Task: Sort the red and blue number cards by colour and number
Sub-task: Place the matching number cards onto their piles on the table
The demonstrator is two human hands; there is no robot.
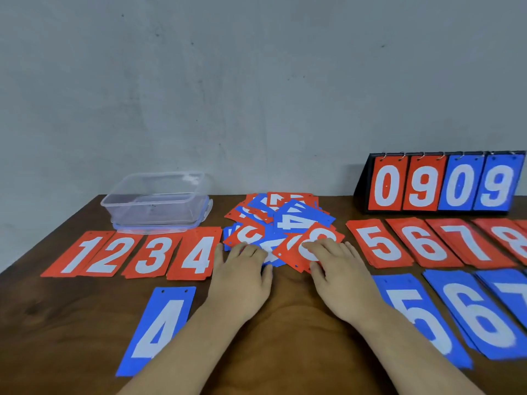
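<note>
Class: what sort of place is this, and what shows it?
Likely a plain indoor workspace: a wooden table against a bare grey wall, with a flip scoreboard and clear plastic box.

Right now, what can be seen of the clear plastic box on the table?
The clear rectangular plastic box stands upright, open-topped and round-cornered, with nothing visible inside, seemingly resting on a bluish lid. It sits at the back left of the brown wooden table, behind the red 2 card and red 3 card.

left hand (241, 273): bare | right hand (340, 273): bare | forearms (176, 346): bare to frame edge
</note>
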